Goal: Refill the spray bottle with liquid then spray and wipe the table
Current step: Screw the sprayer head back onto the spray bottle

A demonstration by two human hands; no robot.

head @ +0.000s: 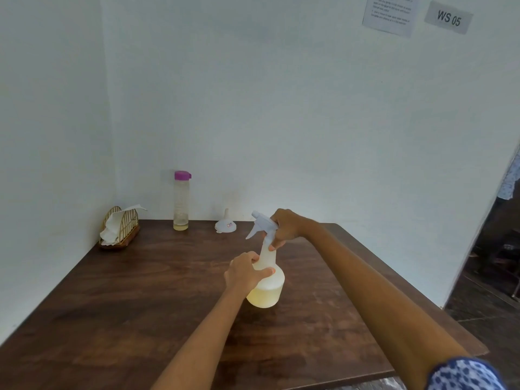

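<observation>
Spray bottle (266,285) stands on worktop (140,291) between hands, part full. Left hand (244,275) grips shoulder; right hand (284,228) grips trigger head (263,225), probably screwing it tight. Next: lift, aim at worktop, squeeze.

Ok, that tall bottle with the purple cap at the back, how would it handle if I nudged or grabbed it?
The tall bottle looks narrow for its height, so a nudge near the purple cap could tip it. Only a little yellowish liquid shows at its base, so it is probably light. Its smooth clear wall may be slippery.
</observation>
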